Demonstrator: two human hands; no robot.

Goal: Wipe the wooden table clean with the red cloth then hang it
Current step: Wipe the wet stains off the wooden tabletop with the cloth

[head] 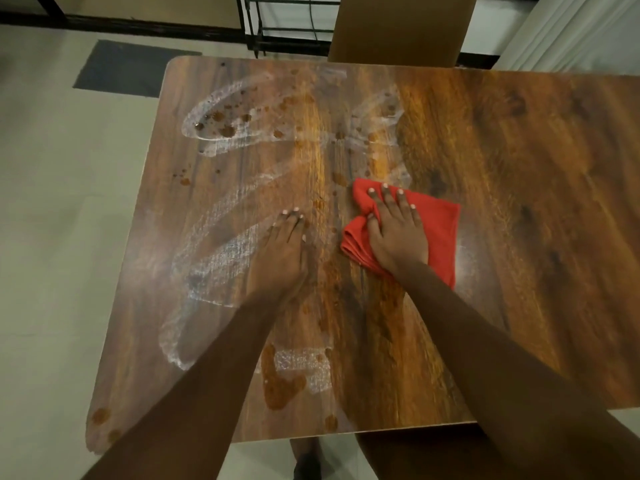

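Wiping is under way, roughly mid-job. The right hand [394,233] lies flat on the red cloth [437,220], fingers spread and fairly straight, pressing it down rather than gripping it; the cloth is bunched into folds by the thumb. The cloth sits on the wooden worktop [519,202] about mid-depth, just right of centre. The left hand [284,251] is flat, palm down on bare wood just left of the cloth, fingers together, holding nothing; it looks like a brace.

Done so far, judging by the surface: the right half of the worktop looks free of spots. The left half carries looping whitish smear streaks [214,244], which read as wet wipe tracks.

Left to do:
- Brown drips [221,124] cluster toward the far left corner, with more dots scattered near the centre.
- A larger brown puddle [280,386] sits near the near edge.
- Brown blotches [100,415] mark the near left corner.
- Small spots lie just beyond the cloth, toward the far edge.
- The streaks themselves need a finishing pass.

The hanging step is not started. No obvious hook or rail for the cloth shows; a dark metal rack [287,26] and a chair back [398,26] stand beyond the far edge, and whether either serves cannot be told.
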